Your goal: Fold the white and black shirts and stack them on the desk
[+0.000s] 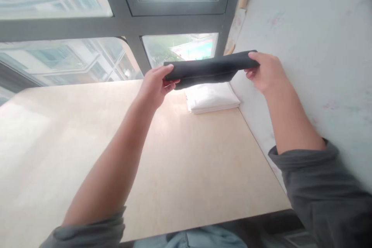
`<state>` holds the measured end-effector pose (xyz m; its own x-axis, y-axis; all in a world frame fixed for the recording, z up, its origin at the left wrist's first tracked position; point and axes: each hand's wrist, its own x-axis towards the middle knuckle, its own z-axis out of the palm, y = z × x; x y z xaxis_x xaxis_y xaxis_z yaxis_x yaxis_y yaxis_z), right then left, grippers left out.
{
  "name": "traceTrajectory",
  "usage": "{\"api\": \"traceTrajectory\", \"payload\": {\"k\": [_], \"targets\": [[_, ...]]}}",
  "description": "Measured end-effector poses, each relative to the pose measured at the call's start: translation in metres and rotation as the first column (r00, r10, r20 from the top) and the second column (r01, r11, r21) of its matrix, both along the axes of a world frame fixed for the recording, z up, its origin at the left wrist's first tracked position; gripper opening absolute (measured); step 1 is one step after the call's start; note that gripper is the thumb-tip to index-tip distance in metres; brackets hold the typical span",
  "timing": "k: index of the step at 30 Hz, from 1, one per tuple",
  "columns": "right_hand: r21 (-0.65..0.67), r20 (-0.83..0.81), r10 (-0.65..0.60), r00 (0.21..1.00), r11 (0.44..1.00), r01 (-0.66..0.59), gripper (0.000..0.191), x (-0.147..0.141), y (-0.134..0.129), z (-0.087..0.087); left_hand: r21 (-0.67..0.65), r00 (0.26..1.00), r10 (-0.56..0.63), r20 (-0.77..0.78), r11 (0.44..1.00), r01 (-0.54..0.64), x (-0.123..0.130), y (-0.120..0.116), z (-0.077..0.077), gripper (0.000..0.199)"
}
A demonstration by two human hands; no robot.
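Observation:
Stretched between my two hands is a folded black cloth (209, 64), held up off the table. My left hand (157, 85) grips its left end, thumb on top and fingers underneath. The right end is pinched by my right hand (267, 70), thumb over the upper corner. A lower fold of the black cloth sags beneath the upper edge. Just below and behind it, a folded white cloth (213, 99) lies flat on the table, its back part hidden by the black cloth.
A pale wooden tabletop (186, 162) spreads below my arms. The wall (314, 58) with faint flower patterns runs along the right edge, close to my right arm. Grey-framed windows (177, 7) stand behind the table's far edge.

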<state>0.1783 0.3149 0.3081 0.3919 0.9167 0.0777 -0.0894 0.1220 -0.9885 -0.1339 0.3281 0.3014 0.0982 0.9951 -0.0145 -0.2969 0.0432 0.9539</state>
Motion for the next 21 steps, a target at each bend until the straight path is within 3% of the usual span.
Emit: {"api": "traceTrajectory", "payload": {"k": [2,4,8,10,12,18,21], "targets": [[-0.043,0.177,-0.08,0.981,0.995,0.089,0.008,0.01,0.019,-0.013,-0.01,0.996,-0.005,-0.094,1.0,0.004,0.013,0.025,-0.02,0.02],[-0.131,0.325,-0.138,0.936,0.973,0.189,0.01,0.015,0.025,-0.038,-0.124,0.979,-0.001,-0.205,0.992,-0.025,0.029,0.035,-0.054,0.019],[-0.29,0.594,-0.118,0.796,0.891,0.349,0.024,0.016,0.014,-0.099,-0.285,0.942,-0.048,-0.332,0.957,-0.052,0.053,0.026,-0.129,0.015],[-0.329,0.689,-0.068,0.721,0.858,0.395,0.036,0.017,0.009,-0.121,-0.301,0.928,-0.062,-0.366,0.952,-0.055,0.057,0.02,-0.15,0.015],[-0.328,0.742,-0.046,0.669,0.845,0.422,0.041,0.021,0.01,-0.133,-0.282,0.918,-0.062,-0.392,0.958,-0.056,0.055,0.017,-0.157,0.017],[-0.17,0.916,-0.028,0.4,0.876,0.451,0.039,0.024,0.025,-0.139,-0.215,0.882,-0.078,-0.465,0.976,-0.027,0.052,0.014,-0.144,0.025],[-0.214,0.95,0.074,0.304,0.863,0.457,0.037,0.019,0.021,-0.141,-0.221,0.864,-0.092,-0.495,0.975,-0.023,0.056,0.004,-0.148,0.024]]}}
